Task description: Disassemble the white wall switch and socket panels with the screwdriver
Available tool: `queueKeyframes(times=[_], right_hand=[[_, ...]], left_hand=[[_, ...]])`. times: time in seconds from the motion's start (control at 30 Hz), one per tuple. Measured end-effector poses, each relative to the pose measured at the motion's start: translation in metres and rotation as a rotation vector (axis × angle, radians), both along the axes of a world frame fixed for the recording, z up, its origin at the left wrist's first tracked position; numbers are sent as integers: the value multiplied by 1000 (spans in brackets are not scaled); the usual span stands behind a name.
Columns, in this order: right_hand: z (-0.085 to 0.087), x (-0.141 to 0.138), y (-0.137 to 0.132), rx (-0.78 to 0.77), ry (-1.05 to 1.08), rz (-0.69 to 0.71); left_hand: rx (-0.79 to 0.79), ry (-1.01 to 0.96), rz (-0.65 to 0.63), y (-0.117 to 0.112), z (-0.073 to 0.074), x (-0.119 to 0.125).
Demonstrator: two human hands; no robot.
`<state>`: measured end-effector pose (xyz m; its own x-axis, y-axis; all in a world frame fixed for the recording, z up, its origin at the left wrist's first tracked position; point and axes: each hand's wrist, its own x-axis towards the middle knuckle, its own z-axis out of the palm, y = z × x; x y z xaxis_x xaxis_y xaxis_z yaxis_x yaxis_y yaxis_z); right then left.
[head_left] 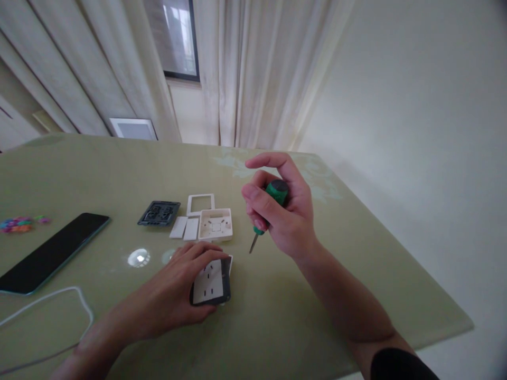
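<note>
My left hand (pixel 190 279) is closed round a wall socket (pixel 209 285) with a white slotted face and a dark frame, tilted just above or on the table. A white edge shows behind its right side. My right hand (pixel 283 211) grips a screwdriver (pixel 277 192) by its green and black handle, with the index finger raised off it. The metal tip points down and left, apart from the socket. Beyond my left hand lie a white back box (pixel 216 224), a white frame (pixel 200 204), two white cover plates (pixel 185 228) and a dark switch frame (pixel 159 213).
A dark tablet or large phone (pixel 55 253) lies on the left of the pale green table (pixel 301 316). Nearer runs a white cable (pixel 81 298). Small colourful pieces (pixel 19 225) sit at the far left. A wall (pixel 435 158) borders the right side, curtains (pixel 261 68) the back.
</note>
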<state>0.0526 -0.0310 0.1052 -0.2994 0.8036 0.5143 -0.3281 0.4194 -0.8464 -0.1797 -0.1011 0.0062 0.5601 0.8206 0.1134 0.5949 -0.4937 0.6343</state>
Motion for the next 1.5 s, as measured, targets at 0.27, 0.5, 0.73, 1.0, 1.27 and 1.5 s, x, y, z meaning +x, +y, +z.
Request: queueKeyframes(times=[0.27, 0.5, 0.73, 1.0, 1.27, 1.5], right_hand=[[0, 0, -1, 0, 23, -24], [-3, -2, 1, -22, 48, 12], [0, -2, -2, -36, 38, 13], [0, -1, -3, -16, -4, -10], [-7, -1, 5, 149, -455, 8], [-30, -16, 11, 343, -834, 42]], left_hand=[[-65, -44, 43, 4, -5, -13], [98, 91, 97, 5, -13, -5], [114, 67, 74, 0, -9, 6], [-54, -215, 167, -1, -2, -4], [-819, -1232, 404, 7, 0, 5], [-898, -1369, 708, 6, 1, 21]])
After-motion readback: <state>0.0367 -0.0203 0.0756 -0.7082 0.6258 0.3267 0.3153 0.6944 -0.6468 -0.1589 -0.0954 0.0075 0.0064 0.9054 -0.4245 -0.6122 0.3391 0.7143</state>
